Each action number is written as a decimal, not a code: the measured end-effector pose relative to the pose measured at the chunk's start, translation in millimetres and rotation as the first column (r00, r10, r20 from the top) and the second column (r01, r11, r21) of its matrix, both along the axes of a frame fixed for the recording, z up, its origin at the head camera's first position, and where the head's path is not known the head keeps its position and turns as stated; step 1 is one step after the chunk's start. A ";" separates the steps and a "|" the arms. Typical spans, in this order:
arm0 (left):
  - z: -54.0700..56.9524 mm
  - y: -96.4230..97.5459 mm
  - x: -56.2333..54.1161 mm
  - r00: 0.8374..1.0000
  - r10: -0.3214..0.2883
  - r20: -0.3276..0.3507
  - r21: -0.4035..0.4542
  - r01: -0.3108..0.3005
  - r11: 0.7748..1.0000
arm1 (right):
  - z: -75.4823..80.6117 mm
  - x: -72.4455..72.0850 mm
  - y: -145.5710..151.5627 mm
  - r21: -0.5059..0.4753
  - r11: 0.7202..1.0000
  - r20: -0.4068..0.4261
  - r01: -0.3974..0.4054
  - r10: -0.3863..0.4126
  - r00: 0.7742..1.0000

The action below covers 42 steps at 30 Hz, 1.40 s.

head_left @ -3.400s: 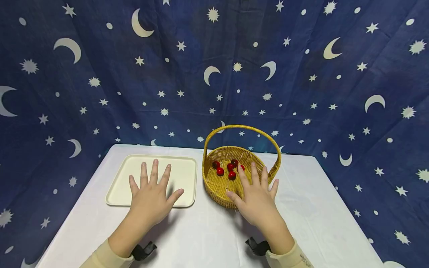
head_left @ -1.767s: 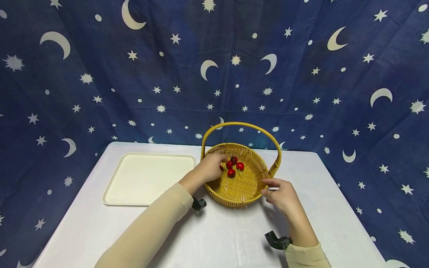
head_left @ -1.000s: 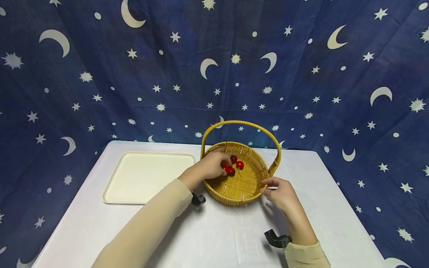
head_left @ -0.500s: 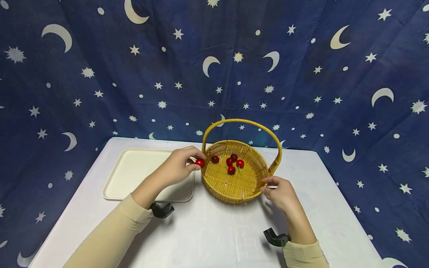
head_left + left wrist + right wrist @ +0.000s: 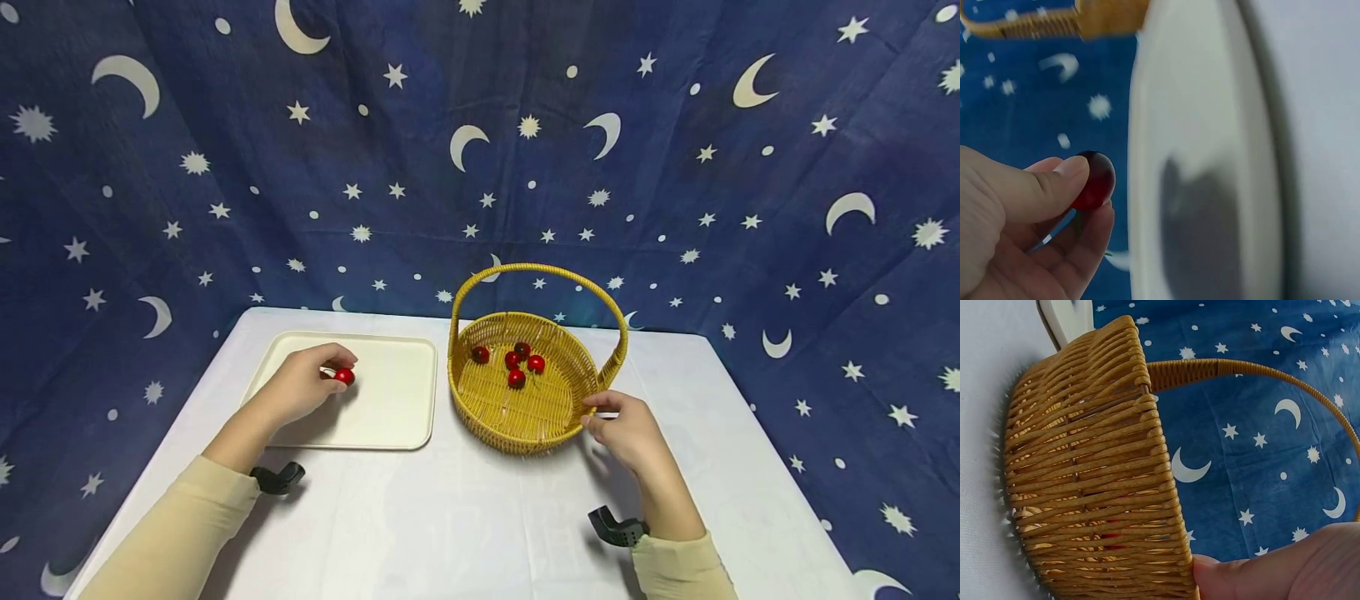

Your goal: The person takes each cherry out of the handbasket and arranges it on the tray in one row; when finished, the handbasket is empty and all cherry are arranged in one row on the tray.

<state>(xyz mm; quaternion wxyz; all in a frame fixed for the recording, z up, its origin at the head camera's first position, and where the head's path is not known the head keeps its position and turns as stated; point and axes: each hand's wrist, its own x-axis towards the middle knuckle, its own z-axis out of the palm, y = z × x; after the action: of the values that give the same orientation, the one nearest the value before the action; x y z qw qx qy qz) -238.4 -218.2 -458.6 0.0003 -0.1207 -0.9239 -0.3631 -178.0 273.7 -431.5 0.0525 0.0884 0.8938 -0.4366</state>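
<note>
The left hand (image 5: 303, 385) pinched a cherry (image 5: 345, 377) above the tray (image 5: 393, 404), seemingly mid-transfer, while the right hand (image 5: 628, 431) gripped the basket (image 5: 517, 443); lowering and release seemed called for.

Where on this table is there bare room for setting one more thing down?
Free: the table in front of the tray and basket; right of the right hand; the tray's right half; the basket's front floor. Crowded: the tray's left part, under the left hand with its cherry, and the basket's back part, where five cherries lie.
</note>
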 end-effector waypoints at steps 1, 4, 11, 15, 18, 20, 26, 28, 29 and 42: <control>-3.9 -6.6 -0.9 1.000 0.018 0.003 -0.022 -0.018 1.000 | -0.2 -0.1 0.0 -0.003 1.000 0.002 0.001 -0.001 1.000; -12.0 -23.1 -2.3 0.998 0.060 0.007 -0.071 -0.059 0.996 | -0.6 -0.3 0.0 -0.009 1.000 0.005 0.000 0.000 1.000; -17.9 -39.4 -2.3 0.997 0.075 0.019 -0.105 -0.073 0.992 | -0.2 -0.3 0.5 0.000 1.000 0.008 0.001 -0.001 1.000; -17.5 -39.8 -0.5 0.994 0.108 0.000 -0.141 -0.107 0.984 | 0.5 0.2 0.4 -0.007 1.000 0.011 0.001 -0.001 1.000; -16.0 -39.4 2.6 0.987 0.147 -0.068 -0.173 -0.157 0.972 | 1.0 0.2 0.3 -0.014 1.000 0.014 0.002 -0.002 1.000; -14.6 -39.3 5.7 0.976 0.183 -0.122 -0.195 -0.204 0.959 | 1.2 0.0 0.2 -0.022 1.000 0.018 0.003 -0.002 1.000; -12.9 -39.6 16.3 0.959 0.260 -0.113 -0.280 -0.282 0.918 | 2.4 -0.3 -0.3 -0.027 1.000 0.028 0.001 0.000 1.000; -13.0 -39.8 18.1 0.961 0.264 -0.079 -0.295 -0.276 0.915 | 2.8 -0.2 -0.1 -0.026 1.000 0.027 0.003 -0.003 1.000; -13.1 -40.4 18.2 0.963 0.261 -0.069 -0.297 -0.269 0.916 | 2.9 -0.2 0.0 -0.023 1.000 0.025 0.004 -0.004 1.000; -10.9 -66.7 4.2 0.989 0.150 -0.013 -0.319 -0.146 0.937 | 1.1 -0.6 1.2 -0.033 0.999 0.023 0.005 -0.005 1.000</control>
<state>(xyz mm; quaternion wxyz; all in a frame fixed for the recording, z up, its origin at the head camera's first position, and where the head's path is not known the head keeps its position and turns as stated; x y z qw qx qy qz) -234.2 -284.9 -469.5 0.0025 -0.0474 -0.9768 -0.2087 -178.6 274.9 -430.4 0.0633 0.0948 0.8856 -0.4502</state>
